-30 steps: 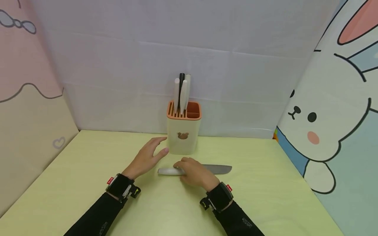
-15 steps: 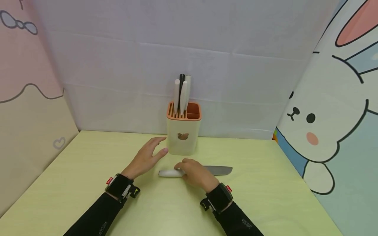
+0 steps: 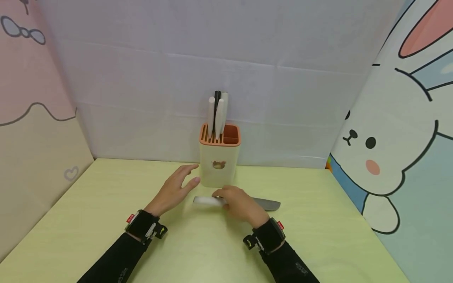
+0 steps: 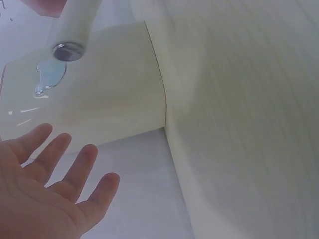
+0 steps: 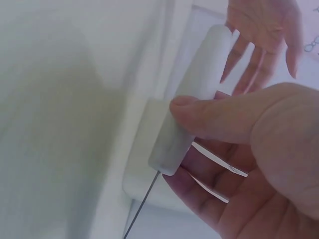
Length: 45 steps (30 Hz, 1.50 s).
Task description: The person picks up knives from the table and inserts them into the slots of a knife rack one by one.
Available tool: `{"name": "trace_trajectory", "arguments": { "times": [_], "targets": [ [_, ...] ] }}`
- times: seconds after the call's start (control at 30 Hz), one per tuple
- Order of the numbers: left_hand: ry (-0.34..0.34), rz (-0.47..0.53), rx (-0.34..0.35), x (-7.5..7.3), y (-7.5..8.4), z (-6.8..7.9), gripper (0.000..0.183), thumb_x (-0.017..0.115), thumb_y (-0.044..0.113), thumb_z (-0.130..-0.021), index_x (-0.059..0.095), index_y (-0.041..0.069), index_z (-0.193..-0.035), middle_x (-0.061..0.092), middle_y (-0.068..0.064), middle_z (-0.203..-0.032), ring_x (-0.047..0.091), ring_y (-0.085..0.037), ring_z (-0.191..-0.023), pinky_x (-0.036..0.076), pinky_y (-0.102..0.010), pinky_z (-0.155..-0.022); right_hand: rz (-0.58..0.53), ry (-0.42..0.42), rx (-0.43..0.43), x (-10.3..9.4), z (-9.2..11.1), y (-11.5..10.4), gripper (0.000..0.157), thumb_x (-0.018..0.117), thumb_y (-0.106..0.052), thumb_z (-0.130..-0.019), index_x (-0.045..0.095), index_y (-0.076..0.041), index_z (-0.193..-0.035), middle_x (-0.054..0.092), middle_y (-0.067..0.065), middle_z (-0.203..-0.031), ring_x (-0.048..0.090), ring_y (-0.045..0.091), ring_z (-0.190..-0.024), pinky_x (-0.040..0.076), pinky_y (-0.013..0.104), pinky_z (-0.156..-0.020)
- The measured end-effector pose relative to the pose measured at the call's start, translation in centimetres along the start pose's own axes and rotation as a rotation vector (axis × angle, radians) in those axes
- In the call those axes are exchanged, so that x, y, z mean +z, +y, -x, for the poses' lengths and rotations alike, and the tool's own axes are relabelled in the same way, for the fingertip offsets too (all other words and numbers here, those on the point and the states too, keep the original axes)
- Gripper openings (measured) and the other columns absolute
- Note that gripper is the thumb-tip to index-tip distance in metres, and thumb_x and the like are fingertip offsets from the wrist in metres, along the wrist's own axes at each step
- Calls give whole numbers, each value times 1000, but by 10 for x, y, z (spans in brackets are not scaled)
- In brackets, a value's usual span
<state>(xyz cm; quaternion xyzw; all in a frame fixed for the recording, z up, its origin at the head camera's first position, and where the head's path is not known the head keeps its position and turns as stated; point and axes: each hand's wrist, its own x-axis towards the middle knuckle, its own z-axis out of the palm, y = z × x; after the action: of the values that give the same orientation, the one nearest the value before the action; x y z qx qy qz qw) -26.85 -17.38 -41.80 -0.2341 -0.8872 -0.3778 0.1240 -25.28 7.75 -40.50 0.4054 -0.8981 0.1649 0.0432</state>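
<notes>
My right hand [image 3: 241, 205] grips a kitchen knife by its white handle [image 3: 204, 201], thumb laid along the handle in the right wrist view. The broad grey blade [image 3: 267, 204] points right, partly covered by that hand in the head view. Left of the cream knife block [image 3: 218, 167], my left hand [image 3: 173, 191] holds nothing; its fingers [image 4: 82, 167] are spread. The block has an orange slotted top, a bear emblem on its front, and several white and black handles [image 3: 217, 114] standing in it. In the left wrist view, the held handle's end [image 4: 69, 51] hangs in front of the block.
The pale yellow tabletop [image 3: 308, 243] carries the block near its back edge, against a white backdrop sheet [image 3: 283, 98]. Cartoon-printed panels [image 3: 382, 157] stand at the right and left sides.
The right hand has shifted slightly right and up with the knife, whose handle end now tilts higher than the blade. The left hand stays almost still.
</notes>
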Motion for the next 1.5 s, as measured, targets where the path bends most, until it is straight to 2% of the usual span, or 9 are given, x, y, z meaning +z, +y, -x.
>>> {"name": "trace_trajectory", "arguments": {
  "times": [0.23,0.4,0.67,0.87,1.13,1.5],
  "targets": [
    [12,14,26,1,1,-1,54,46,49,-100,38,21,-146,38,1,-145,41,-19,-124,41,-53,-94,-30,91,22,-20,5,5,39,73,0,-82,63,-12,-117,61,2,-104,56,16,-94,50,35,-83],
    [1,24,29,0,1,-1,55,46,48,-100,36,21,-146,37,1,-145,40,-21,-125,39,-55,-95,-52,153,17,-30,6,8,41,73,0,-82,61,-12,-120,61,2,-106,56,16,-96,50,34,-83],
    [-6,22,18,-1,3,1,56,46,49,-99,36,20,-146,36,0,-146,40,-18,-125,39,-55,-95,-60,275,-11,-47,8,5,48,73,0,-82,59,-14,-126,60,1,-110,56,14,-98,50,33,-83],
    [-8,19,25,0,1,1,55,47,47,-100,37,19,-146,36,-2,-146,41,-23,-125,39,-56,-95,-56,366,-32,-55,9,3,49,72,0,-83,57,-14,-128,60,1,-110,54,12,-96,50,32,-80],
    [-6,19,26,1,1,1,55,47,48,-99,37,21,-146,36,0,-146,41,-22,-124,39,-56,-94,-153,441,-37,-63,11,-1,51,70,-3,-86,53,-16,-133,57,1,-112,54,11,-98,52,32,-82],
    [-12,30,26,3,3,0,54,47,48,-99,37,22,-146,36,3,-146,40,-19,-125,39,-56,-95,-288,563,-67,-70,10,-6,58,73,1,-82,52,-16,-134,58,1,-114,57,11,-96,53,33,-81]
  ]
}}
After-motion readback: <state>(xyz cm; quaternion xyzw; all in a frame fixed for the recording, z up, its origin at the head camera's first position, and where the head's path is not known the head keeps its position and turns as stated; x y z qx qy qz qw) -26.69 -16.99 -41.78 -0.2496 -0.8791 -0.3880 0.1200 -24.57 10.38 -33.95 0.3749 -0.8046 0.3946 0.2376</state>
